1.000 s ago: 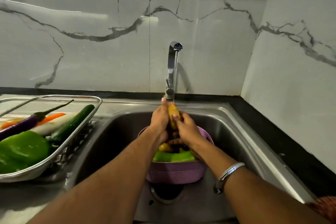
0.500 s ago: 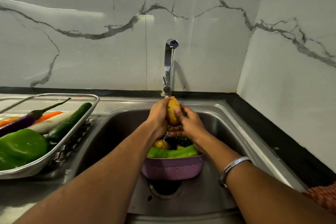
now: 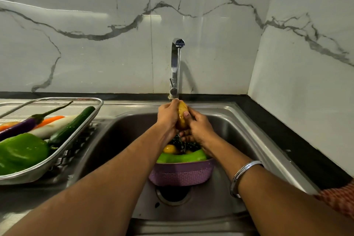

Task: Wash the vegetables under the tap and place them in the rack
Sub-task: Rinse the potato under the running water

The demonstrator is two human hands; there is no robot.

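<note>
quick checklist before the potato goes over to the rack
1. Potato held firmly: ok, the left hand and the right hand both grip it.
2. Potato under the tap: ok, it sits right below the spout.
3. Potato rinsed clean: cannot tell, the hands hide most of it.
4. Room in the rack: ok, bare mesh shows at the back, behind the cucumber and the eggplant.
5. Path to the rack: ok, nothing stands between the sink and the rack.
6. More to wash: ok, vegetables lie in the purple basket.
</note>
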